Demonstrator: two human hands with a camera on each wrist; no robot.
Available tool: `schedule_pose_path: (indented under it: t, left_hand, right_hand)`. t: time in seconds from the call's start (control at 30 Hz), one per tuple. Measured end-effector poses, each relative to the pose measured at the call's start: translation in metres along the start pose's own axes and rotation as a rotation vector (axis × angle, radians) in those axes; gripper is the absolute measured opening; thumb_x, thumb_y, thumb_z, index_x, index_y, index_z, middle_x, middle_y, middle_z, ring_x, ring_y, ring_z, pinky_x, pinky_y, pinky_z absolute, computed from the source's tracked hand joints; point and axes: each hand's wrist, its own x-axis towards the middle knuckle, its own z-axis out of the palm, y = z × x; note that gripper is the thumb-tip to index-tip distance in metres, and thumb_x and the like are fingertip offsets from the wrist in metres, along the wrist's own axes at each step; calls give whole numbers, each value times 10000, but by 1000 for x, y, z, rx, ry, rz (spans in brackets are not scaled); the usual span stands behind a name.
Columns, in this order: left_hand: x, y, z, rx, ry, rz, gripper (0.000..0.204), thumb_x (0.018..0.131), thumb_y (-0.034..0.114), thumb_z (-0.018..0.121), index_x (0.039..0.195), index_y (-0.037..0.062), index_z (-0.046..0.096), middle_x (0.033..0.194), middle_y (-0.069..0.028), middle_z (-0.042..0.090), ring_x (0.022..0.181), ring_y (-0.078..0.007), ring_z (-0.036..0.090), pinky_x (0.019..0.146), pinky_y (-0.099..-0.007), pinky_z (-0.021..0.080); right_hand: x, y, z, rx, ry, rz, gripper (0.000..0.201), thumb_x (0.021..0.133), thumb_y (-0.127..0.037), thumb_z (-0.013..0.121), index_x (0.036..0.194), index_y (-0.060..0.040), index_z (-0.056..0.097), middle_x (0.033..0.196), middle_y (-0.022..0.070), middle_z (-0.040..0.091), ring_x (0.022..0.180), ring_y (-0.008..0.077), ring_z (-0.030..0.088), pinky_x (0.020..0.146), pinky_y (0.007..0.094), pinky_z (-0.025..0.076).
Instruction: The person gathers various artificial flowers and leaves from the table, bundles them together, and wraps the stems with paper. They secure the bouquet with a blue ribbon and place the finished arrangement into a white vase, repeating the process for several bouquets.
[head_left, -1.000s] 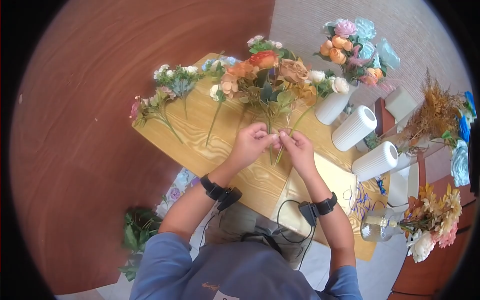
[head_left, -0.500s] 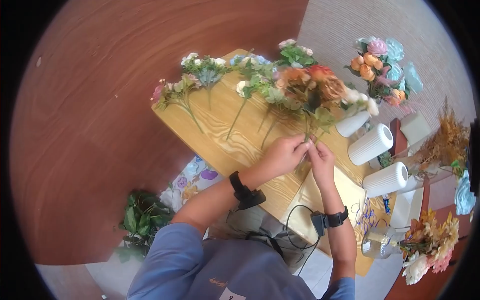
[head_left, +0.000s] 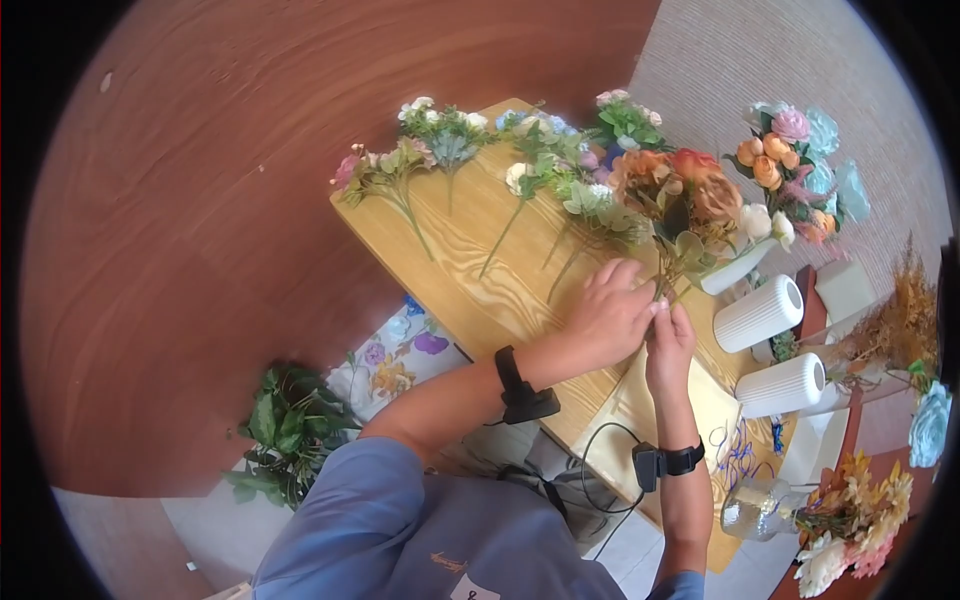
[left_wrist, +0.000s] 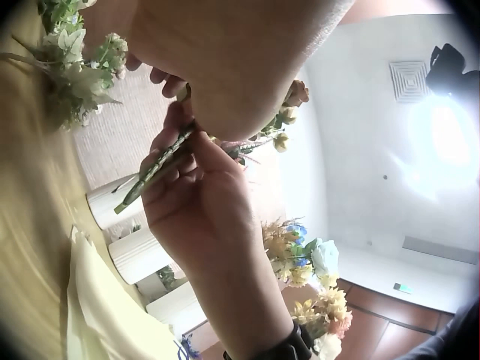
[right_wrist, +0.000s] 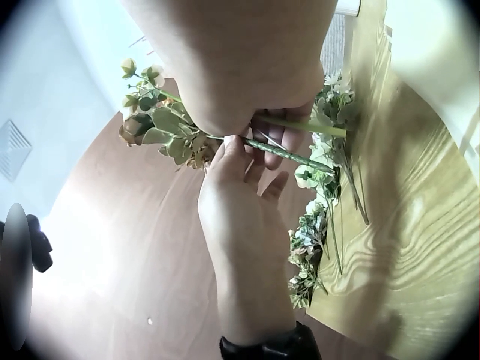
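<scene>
Both hands meet at the stems of an artificial flower bunch with orange and tan roses (head_left: pixel 690 185) over the table's right part. My left hand (head_left: pixel 615 310) pinches the stems just below the leaves. My right hand (head_left: pixel 672 345) pinches them from the other side, thumb and fingertips close to the left ones. White roses (head_left: pixel 768 225) lean out at the bunch's right. In the right wrist view, a dark green stem (right_wrist: pixel 292 155) and a lighter green stem (right_wrist: pixel 311 127) stick out below the hands. The dark stem (left_wrist: pixel 146 184) also shows in the left wrist view.
Loose flower sprigs (head_left: pixel 400 175) lie along the wooden table's (head_left: pixel 460 290) far left side. White ribbed vases (head_left: pixel 758 313) stand at the right, one holding a mixed bouquet (head_left: pixel 790 150). Pale yellow paper (head_left: pixel 640 410), blue ribbon (head_left: pixel 738 450) and a glass vase (head_left: pixel 755 510) are nearer.
The hands and rose bunch have moved right across the table, toward the white vases. The head view has turned, shifting the table right in the frame. Both hands still hold the stems.
</scene>
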Motion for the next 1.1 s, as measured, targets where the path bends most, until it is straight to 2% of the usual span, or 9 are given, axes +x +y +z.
schedule_pose_path:
  t: [0.2, 0.3, 0.43, 0.57, 0.63, 0.7, 0.77, 0.97, 1.1]
  left_hand:
    - [2, -6, 2, -53, -17, 16, 324, 875, 249, 567, 1122, 44, 610, 1188, -206, 522, 1141, -355, 476, 933, -438, 405]
    - [9, -27, -6, -92, -22, 45, 333, 877, 266, 573, 1096, 19, 612, 1082, -207, 584, 1009, -360, 564, 866, -436, 458]
    - [14, -90, -9, 277, -332, -275, 292, 816, 259, 639, 970, 11, 637, 889, -196, 648, 771, -388, 632, 695, -464, 507]
    - [4, -147, 17, 291, -511, -396, 256, 778, 237, 659, 849, -7, 636, 838, -227, 644, 805, -394, 627, 696, -455, 505]
    - [2, -159, 20, 213, -378, -356, 210, 785, 196, 656, 759, -10, 622, 736, -199, 643, 660, -318, 643, 563, -413, 503]
    - [1, -164, 14, -239, -478, -669, 163, 842, 159, 636, 775, 15, 601, 689, -128, 635, 492, -196, 581, 415, -337, 445]
    - [4, -150, 4, -533, -417, -801, 120, 892, 118, 598, 807, 38, 569, 691, -84, 625, 408, -92, 481, 342, -248, 367]
    - [4, -147, -9, -720, -444, -775, 48, 903, 67, 548, 932, 36, 526, 738, -90, 647, 452, -98, 496, 394, -233, 404]
    - [4, -150, -19, -804, -359, -783, 85, 917, 90, 567, 944, 39, 505, 747, -101, 646, 454, -85, 488, 393, -221, 400]
  right_hand:
    - [0, -9, 5, 43, 60, -23, 291, 1023, -262, 417, 1139, -32, 553, 697, -47, 446, 514, 18, 355, 457, 188, 296]
    - [3, -34, 5, 59, 87, -19, 320, 1022, -284, 415, 1142, -16, 543, 686, -38, 430, 498, 24, 339, 440, 191, 283]
    - [4, -47, 1, 53, 104, -48, 349, 1019, -303, 417, 1152, -2, 532, 677, -28, 421, 482, 28, 313, 425, 194, 264]
    - [2, -50, 2, 71, 95, -57, 336, 1010, -298, 444, 1162, -11, 527, 687, -41, 404, 474, 24, 296, 416, 190, 246]
    - [1, -53, 2, 56, 91, -60, 313, 1006, -310, 452, 1116, -30, 540, 671, -39, 424, 472, 26, 321, 412, 188, 257]
    - [1, -44, -4, 2, 172, -38, 261, 979, -348, 512, 954, -92, 554, 635, -44, 462, 471, 31, 381, 403, 182, 286]
    - [1, -41, -2, -17, 190, -5, 265, 966, -362, 534, 903, -105, 554, 638, -43, 479, 485, 42, 405, 421, 188, 326]
    - [-7, -46, 3, 126, 13, 1, 267, 1002, -329, 462, 1037, -80, 553, 687, -39, 471, 550, 35, 415, 473, 181, 334]
    - [-6, -45, -1, 110, 70, -19, 274, 998, -318, 476, 1068, -71, 571, 675, -44, 457, 516, 36, 382, 457, 180, 316]
